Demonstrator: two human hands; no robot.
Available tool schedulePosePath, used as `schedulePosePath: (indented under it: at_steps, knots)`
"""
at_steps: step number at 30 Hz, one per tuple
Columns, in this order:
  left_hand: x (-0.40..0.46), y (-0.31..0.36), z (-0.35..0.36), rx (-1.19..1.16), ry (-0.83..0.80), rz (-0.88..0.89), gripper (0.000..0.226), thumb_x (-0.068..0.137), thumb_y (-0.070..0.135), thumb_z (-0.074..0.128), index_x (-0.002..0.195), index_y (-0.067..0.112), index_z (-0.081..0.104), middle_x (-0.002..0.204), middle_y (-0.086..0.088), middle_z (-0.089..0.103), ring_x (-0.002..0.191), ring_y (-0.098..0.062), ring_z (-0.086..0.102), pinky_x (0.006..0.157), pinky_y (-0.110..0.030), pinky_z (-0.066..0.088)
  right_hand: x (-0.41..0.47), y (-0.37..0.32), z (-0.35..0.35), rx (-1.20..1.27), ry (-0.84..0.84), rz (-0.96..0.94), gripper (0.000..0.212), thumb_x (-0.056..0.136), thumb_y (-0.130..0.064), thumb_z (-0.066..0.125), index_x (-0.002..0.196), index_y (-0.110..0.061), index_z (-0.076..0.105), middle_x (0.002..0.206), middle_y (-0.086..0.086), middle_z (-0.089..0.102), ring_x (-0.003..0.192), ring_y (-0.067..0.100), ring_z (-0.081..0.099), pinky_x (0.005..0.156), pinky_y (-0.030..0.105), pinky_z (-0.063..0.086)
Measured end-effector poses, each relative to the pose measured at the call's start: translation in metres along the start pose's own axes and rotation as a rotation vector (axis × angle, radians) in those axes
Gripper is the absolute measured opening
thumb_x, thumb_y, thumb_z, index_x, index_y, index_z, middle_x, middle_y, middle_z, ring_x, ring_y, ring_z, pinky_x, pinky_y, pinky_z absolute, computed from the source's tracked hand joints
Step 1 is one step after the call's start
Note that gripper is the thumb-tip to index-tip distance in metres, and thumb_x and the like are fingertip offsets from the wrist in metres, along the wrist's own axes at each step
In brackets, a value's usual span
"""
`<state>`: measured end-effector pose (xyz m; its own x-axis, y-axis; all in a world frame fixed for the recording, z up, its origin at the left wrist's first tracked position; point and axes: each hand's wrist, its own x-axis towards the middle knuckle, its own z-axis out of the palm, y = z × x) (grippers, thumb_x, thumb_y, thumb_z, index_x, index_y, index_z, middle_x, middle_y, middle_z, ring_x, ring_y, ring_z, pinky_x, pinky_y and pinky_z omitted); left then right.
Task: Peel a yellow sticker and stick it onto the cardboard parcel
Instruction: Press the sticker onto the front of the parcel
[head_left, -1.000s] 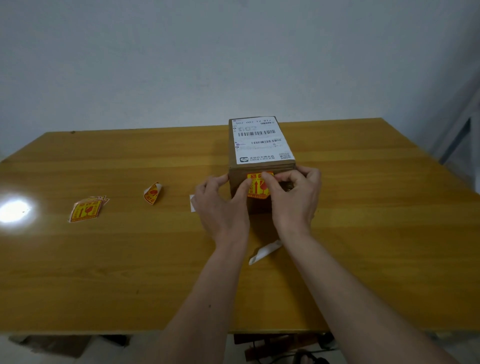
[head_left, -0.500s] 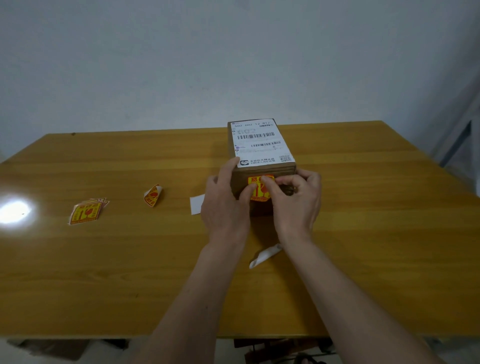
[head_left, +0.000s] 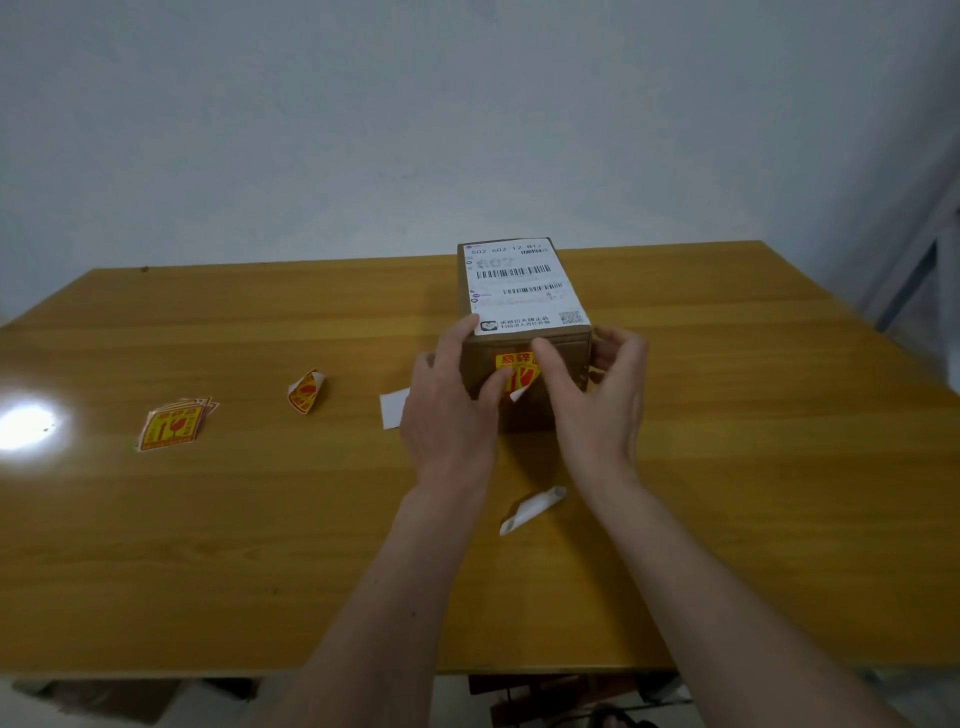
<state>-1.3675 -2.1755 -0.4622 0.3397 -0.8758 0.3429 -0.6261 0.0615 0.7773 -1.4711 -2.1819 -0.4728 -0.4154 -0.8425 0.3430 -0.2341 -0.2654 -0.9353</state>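
A brown cardboard parcel (head_left: 519, 291) with a white shipping label on top stands on the wooden table (head_left: 260, 545). A yellow and red sticker (head_left: 511, 364) sits on the parcel's near face, its lower right corner curled up white. My left hand (head_left: 447, 410) lies against the parcel's left side, thumb on the top edge, a finger pressing the sticker. My right hand (head_left: 592, 395) holds the right side, its thumb on the sticker's upper right.
A small stack of yellow stickers (head_left: 174, 428) lies at the left, a curled sticker (head_left: 306, 392) nearer the middle. A white backing sheet (head_left: 394, 409) lies beside my left hand, and a rolled backing strip (head_left: 532, 509) between my forearms.
My left thumb has risen to the parcel's top edge. My right fingers have spread away from the near face to the right side. The sticker's lower corner now shows white.
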Motion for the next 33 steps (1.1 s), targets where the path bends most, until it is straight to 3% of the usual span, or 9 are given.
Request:
schedulePosePath:
  at_steps: [3,14,19,22,28,31,33]
  knots:
    - [0.0,-0.002,0.0,0.004,0.005,0.009,0.057,0.08,0.033,0.07,0.13,0.04,0.043,0.118,0.002,0.058,0.1,-0.014,0.058,0.073,-0.025,0.04,0.008,-0.002,0.002,-0.155,-0.02,-0.024,0.071,0.067,-0.044,0.077,0.125,-0.02,0.043,0.115,-0.008,0.042,0.114,0.017,0.048,0.092,0.033,0.047]
    - [0.002,-0.006,0.001,0.015,0.012,0.05,0.063,0.076,0.031,0.074,0.13,0.04,0.042,0.12,0.001,0.058,0.101,-0.016,0.06,0.078,-0.033,0.053,0.023,-0.003,-0.019,-0.167,-0.132,-0.055,0.046,0.078,-0.019,0.073,0.121,-0.019,0.057,0.108,-0.007,0.048,0.097,0.008,0.053,0.083,0.018,0.048]
    - [0.002,-0.007,-0.001,0.031,0.002,0.054,0.069,0.073,0.028,0.077,0.13,0.04,0.041,0.12,0.001,0.058,0.102,-0.017,0.06,0.08,-0.038,0.054,0.022,-0.002,-0.013,-0.233,-0.155,-0.08,0.063,0.069,-0.034,0.079,0.124,-0.019,0.051,0.114,-0.004,0.043,0.108,0.014,0.05,0.091,0.028,0.047]
    - [0.002,-0.008,-0.001,0.033,-0.009,0.066,0.072,0.071,0.026,0.079,0.13,0.039,0.041,0.121,0.001,0.057,0.104,-0.017,0.059,0.081,-0.037,0.054,0.026,-0.001,-0.011,-0.288,-0.148,-0.084,0.063,0.069,-0.029,0.08,0.124,-0.019,0.05,0.118,0.0,0.045,0.112,0.018,0.049,0.093,0.033,0.048]
    - [0.005,-0.012,-0.003,0.046,-0.044,0.085,0.076,0.069,0.019,0.08,0.13,0.039,0.039,0.122,-0.001,0.055,0.106,-0.018,0.058,0.082,-0.037,0.054,0.027,0.004,-0.021,-0.317,-0.219,-0.101,0.067,0.069,-0.013,0.08,0.128,-0.023,0.048,0.118,-0.001,0.045,0.107,0.017,0.053,0.091,0.03,0.049]
    - [0.005,-0.014,-0.006,0.055,-0.072,0.109,0.079,0.07,0.012,0.079,0.132,0.037,0.039,0.125,-0.002,0.053,0.11,-0.019,0.057,0.083,-0.035,0.052,0.028,0.003,-0.019,-0.35,-0.242,-0.11,0.076,0.067,-0.017,0.082,0.131,-0.022,0.043,0.124,0.002,0.044,0.114,0.018,0.048,0.098,0.035,0.046]
    - [0.006,-0.015,-0.007,0.061,-0.09,0.119,0.08,0.07,0.009,0.079,0.134,0.035,0.038,0.126,-0.003,0.051,0.111,-0.019,0.056,0.082,-0.031,0.05,0.027,0.003,-0.013,-0.408,-0.238,-0.125,0.087,0.061,-0.026,0.086,0.134,-0.02,0.039,0.126,0.004,0.041,0.12,0.017,0.042,0.1,0.029,0.041]
